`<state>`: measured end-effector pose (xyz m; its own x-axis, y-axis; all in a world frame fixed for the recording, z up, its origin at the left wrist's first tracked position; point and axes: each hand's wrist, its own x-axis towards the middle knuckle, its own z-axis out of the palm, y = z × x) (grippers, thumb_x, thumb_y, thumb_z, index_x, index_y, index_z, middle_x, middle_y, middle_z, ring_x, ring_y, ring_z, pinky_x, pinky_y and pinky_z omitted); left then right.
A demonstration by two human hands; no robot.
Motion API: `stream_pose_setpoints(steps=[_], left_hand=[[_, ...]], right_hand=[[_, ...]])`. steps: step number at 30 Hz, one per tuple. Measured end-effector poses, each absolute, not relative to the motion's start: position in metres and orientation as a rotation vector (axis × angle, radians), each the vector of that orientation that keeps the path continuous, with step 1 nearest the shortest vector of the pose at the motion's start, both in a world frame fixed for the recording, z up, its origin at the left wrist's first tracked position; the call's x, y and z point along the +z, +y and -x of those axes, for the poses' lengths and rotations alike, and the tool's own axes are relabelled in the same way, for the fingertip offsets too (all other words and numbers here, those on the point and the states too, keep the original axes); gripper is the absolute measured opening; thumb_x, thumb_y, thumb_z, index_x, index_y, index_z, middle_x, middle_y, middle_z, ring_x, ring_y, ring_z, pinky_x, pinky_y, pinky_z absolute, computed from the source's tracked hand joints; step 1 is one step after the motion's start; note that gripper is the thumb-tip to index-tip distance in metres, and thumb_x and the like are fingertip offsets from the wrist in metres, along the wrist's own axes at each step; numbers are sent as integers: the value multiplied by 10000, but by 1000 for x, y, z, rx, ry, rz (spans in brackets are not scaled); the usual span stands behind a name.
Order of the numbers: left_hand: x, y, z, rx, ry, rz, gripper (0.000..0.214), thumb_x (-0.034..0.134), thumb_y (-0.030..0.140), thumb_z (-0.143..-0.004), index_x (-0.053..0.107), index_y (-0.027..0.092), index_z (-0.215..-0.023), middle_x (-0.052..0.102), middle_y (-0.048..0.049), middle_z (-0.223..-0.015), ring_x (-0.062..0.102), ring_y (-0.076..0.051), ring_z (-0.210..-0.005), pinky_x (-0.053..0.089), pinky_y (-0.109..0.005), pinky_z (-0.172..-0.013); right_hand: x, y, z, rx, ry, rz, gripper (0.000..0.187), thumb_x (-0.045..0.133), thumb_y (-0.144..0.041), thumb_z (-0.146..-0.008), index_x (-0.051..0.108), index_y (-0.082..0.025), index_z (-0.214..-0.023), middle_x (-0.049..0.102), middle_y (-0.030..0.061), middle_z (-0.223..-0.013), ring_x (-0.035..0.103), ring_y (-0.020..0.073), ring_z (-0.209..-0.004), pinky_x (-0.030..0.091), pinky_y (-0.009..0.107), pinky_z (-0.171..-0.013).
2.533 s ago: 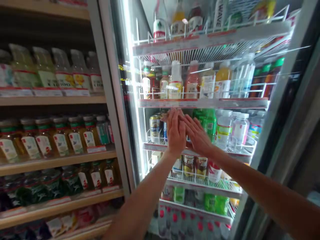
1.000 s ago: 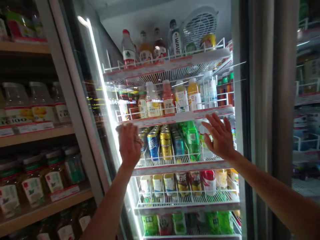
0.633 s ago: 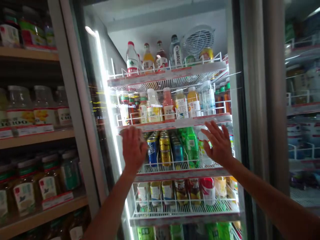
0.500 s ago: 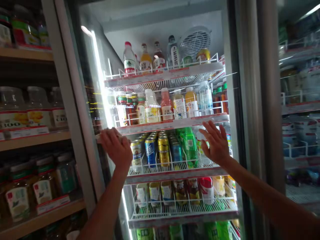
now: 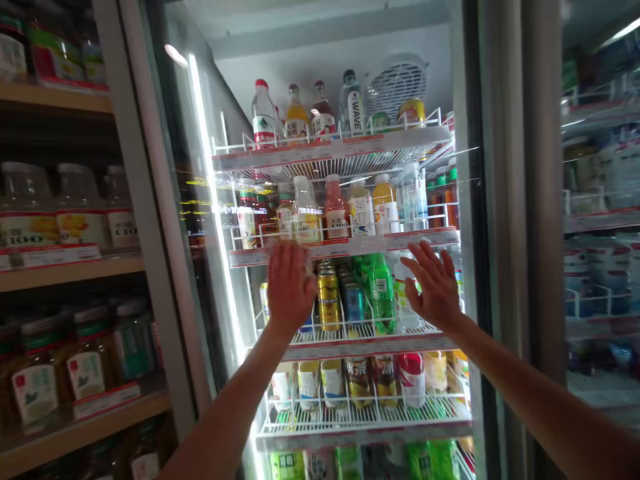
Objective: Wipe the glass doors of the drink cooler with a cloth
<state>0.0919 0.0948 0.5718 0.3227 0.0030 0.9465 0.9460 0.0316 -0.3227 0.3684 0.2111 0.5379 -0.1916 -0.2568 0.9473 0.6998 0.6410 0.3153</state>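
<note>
I stand before a lit drinks cooler (image 5: 345, 150) with wire shelves. My left hand (image 5: 290, 287) is raised flat, fingers stretched up, in front of the row of cans on the middle shelf; a gold can (image 5: 329, 300) shows just to its right. My right hand (image 5: 435, 288) is spread open beside the green bottles (image 5: 383, 293), near the cooler's right frame. Both palms face the cooler and seem to lie on its glass door. Neither hand holds anything.
Wooden shelves (image 5: 70, 273) at the left carry jars and bottles (image 5: 85, 363) with red price strips. A second cooler (image 5: 600, 220) stands to the right behind a dark door frame (image 5: 500, 233). A round fan (image 5: 395, 83) sits at the cooler's top back.
My left hand has moved right, from the cooler's left edge to in front of the cans. My right hand has stayed in place. Earlier both hands were together at the middle shelf.
</note>
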Motion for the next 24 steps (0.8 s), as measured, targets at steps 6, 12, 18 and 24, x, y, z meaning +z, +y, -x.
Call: stream_pose_setpoints(steps=[6, 12, 18, 24], left_hand=[[568, 91, -85, -939, -935, 1320, 559, 436, 263, -872, 302, 174, -1407, 353, -121, -1459, 217, -239, -1397, 235, -444, -1138], [555, 99, -104, -848, -942, 1398, 572, 437, 278, -863, 306, 153, -1406, 304, -124, -1484, 166, -259, -1409, 240, -457, -1133], [576, 98, -96, -1000, -996, 1245, 580, 413, 291, -880, 269, 132, -1418, 287, -140, -1489, 161, -260, -1410, 202, -474, -1145], [563, 113, -129, -785, -897, 1488, 550, 414, 321, -882, 315, 161, -1399, 331, -107, -1474, 144, -249, -1414, 251, -447, -1131]], right_hand=[[537, 212, -369, -871, -1545, 390, 492, 468, -177, -839, 424, -263, -1322, 403, 24, -1453, 360, 221, -1347, 206, 454, -1139], [537, 212, -368, -864, -1547, 403, 467, 456, -182, -845, 441, -262, -1304, 406, 23, -1452, 353, 214, -1351, 201, 451, -1141], [538, 211, -368, -887, -1545, 405, 440, 459, -162, -846, 455, -241, -1279, 436, 46, -1430, 336, 211, -1360, 211, 455, -1138], [538, 210, -368, -880, -1542, 397, 454, 443, -150, -854, 436, -252, -1296, 417, 35, -1444, 320, 202, -1368, 198, 454, -1143]])
